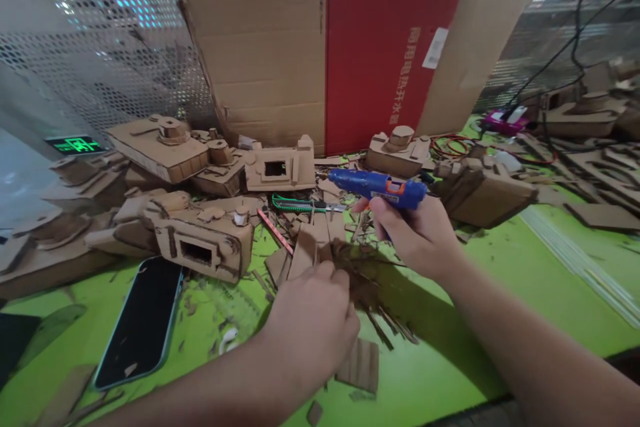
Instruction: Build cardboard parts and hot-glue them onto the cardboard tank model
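My right hand [415, 230] is wrapped round a blue glue gun [377, 187], whose nozzle points left above the table. My left hand [315, 320] is closed, its fingers curled down at a cardboard piece [307, 247] among the scraps; whatever the fingertips pinch is hidden beneath them. Just beyond it lie a green utility knife [300, 203] with its blade out and a narrow red strip [275, 231]. A cardboard model part with a rectangular opening [210, 240] stands to the left, and a similar part [280, 167] sits behind the knife.
Large cardboard sheets with a red panel [390, 47] rise at the back. A phone [143, 323] lies at left on the green table [220, 327]. More cardboard models [160, 147] crowd the left; clear glue sticks [580, 260] lie right. Black cables [575, 33] hang at upper right.
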{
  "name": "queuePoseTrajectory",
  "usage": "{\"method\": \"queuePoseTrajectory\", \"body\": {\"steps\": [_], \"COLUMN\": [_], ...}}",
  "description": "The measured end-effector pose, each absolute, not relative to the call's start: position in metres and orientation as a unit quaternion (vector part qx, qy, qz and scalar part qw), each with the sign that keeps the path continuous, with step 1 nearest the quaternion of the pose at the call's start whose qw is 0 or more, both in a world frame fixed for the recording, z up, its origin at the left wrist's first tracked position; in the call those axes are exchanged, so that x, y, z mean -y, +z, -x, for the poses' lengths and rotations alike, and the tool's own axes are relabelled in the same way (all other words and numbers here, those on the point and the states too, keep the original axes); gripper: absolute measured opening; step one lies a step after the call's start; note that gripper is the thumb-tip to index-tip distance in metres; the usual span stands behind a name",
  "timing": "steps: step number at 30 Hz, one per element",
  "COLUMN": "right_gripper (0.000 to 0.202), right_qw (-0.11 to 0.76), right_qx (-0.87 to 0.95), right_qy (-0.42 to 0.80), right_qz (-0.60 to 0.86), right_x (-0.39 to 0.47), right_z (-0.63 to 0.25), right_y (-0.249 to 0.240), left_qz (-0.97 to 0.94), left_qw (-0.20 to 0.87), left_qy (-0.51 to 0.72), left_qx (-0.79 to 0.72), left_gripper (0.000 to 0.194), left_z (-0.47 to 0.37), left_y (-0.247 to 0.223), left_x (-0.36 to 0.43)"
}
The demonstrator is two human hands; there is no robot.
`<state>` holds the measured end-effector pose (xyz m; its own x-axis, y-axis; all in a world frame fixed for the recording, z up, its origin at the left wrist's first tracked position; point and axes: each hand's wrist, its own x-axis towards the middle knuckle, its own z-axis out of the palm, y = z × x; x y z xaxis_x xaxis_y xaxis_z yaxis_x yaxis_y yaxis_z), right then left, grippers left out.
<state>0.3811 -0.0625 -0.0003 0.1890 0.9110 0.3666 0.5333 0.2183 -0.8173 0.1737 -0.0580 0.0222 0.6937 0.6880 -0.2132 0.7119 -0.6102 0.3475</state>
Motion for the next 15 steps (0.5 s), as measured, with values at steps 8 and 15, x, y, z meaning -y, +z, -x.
{"method": "queuePoseTrajectory", "body": {"steps": [8, 15], "right_gripper": [0.042, 0.035], "right_qw": [0.499, 0.497], "right_qx": [0.605, 0.624], "right_qy": [0.226, 0.302], "right_qz": [0.578, 0.523], "right_x": [0.065, 0.072], "right_z": [-0.382, -0.372], "right_y": [0.003, 0.001], "left_qz": [-0.818, -0.788], "left_qw": [0.335, 0.154], "left_qy": [0.128, 0.359], "left_qx": [-0.450, -0.476], "left_gripper": [0.009, 0.017], "left_z": [-0.114, -0.071], "left_y": [0.039, 0.034], "left_x": [0.052, 0.031]}}
